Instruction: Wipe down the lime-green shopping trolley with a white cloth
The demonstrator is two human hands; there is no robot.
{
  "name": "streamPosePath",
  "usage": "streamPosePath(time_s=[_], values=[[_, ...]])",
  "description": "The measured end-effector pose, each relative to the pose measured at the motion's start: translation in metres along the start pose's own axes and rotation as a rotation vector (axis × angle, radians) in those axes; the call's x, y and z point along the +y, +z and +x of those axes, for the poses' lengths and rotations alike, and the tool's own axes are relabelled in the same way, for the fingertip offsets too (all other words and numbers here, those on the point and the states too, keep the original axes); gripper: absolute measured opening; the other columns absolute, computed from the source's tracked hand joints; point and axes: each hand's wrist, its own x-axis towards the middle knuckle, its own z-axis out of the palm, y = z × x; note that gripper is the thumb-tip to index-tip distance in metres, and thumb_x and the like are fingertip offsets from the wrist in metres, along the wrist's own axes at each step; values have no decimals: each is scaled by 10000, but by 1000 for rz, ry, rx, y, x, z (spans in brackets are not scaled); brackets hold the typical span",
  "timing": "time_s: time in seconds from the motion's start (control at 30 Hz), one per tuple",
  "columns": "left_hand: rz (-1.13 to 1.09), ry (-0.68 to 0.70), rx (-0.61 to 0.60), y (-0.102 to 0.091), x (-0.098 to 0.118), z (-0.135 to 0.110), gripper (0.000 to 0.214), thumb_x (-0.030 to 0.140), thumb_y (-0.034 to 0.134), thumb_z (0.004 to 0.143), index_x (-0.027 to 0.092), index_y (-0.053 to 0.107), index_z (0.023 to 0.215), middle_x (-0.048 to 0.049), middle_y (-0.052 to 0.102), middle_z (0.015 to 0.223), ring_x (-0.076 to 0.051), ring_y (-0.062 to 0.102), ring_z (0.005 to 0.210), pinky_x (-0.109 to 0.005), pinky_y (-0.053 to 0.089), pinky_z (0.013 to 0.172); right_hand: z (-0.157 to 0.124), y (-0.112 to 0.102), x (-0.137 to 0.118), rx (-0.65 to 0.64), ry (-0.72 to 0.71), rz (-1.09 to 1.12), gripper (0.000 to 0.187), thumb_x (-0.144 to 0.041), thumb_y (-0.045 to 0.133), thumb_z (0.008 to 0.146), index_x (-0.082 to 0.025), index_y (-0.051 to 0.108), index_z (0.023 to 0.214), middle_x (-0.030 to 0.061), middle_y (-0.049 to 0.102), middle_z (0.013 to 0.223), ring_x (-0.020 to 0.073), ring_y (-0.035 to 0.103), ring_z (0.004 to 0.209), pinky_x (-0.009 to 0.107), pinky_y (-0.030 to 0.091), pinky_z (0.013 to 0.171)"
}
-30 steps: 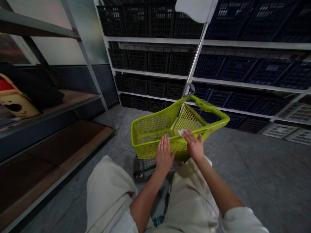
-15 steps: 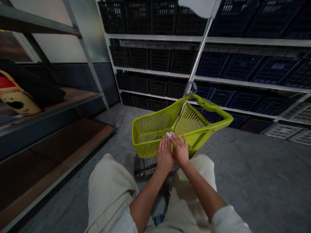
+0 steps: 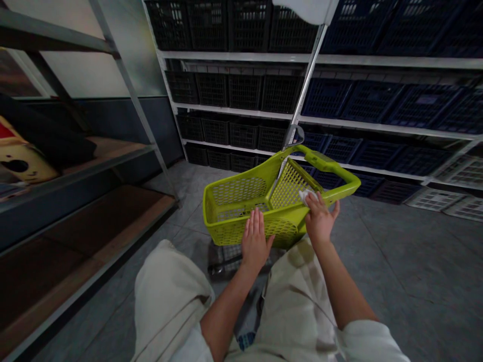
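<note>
On floor [image 3: 396, 261], before knees [image 3: 169, 274]: green cart [image 3: 226, 234]. Right hand [image 3: 320, 221] grip holds bunched white cloth [image 3: 305, 196] at near rim [image 3: 281, 212]; left hand [image 3: 255, 246] grip flat, holding nothing. Risk: cloth may slip if finger pressure slackens.

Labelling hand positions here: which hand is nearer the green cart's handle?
Right. The right hand is at the cart's near rim, just short of the handle; the left hand is farther from it along that rim.

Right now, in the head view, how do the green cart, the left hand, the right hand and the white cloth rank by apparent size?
1. Green cart
2. Left hand and right hand: alike, unranked
3. White cloth, partly covered
</note>
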Motion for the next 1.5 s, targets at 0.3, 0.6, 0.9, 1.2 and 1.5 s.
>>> streamPosePath(time_s=[0.3, 0.6, 0.9, 1.2, 1.5], values=[[2, 8, -5, 1, -5, 1, 771, 274, 492, 922, 19, 172, 1576, -187, 196, 1662, -268, 143, 1555, -436, 226, 1259, -35, 19, -112, -254, -214, 268, 644, 25, 421, 765, -245, 602, 1321, 38, 646, 1387, 184, 496, 1391, 501, 27, 1248], [4, 10, 5, 0, -4, -1, 861, 469, 471, 961, 42, 77, 1595, -179, 149, 1672, -269, 157, 1555, -445, 235, 1255, 5, -8, 16, -31, -81, 3, 559, -38, 462, 769, -276, 660, 1235, 32, 696, 1314, 248, 482, 1407, 613, 54, 1212], [14, 1, 0, 0, 3, 0, 767, 368, 458, 955, 4, 182, 1571, -195, 186, 1661, -283, 171, 1550, -442, 242, 1252, -29, 15, -83, -156, -110, 166, 629, 7, 435, 767, -243, 602, 1319, 59, 665, 1361, 215, 525, 1363, 542, -27, 1233], [9, 11, 11, 2, -9, 1, 807, 448, 469, 957, 8, 186, 1571, -195, 180, 1663, -285, 160, 1553, -454, 236, 1254, -23, 3, -62, -240, -259, 221, 706, 36, 410, 738, -273, 577, 1350, 35, 653, 1378, 179, 535, 1355, 525, -12, 1235], [-18, 13, 3, 1, -4, 1, 872, 506, 461, 960, 26, 95, 1590, -188, 132, 1671, -280, 133, 1558, -451, 223, 1258, 0, -11, 12, 13, 16, -18, 668, 5, 424, 741, -274, 592, 1324, 88, 655, 1368, 262, 521, 1365, 645, -76, 1184]])
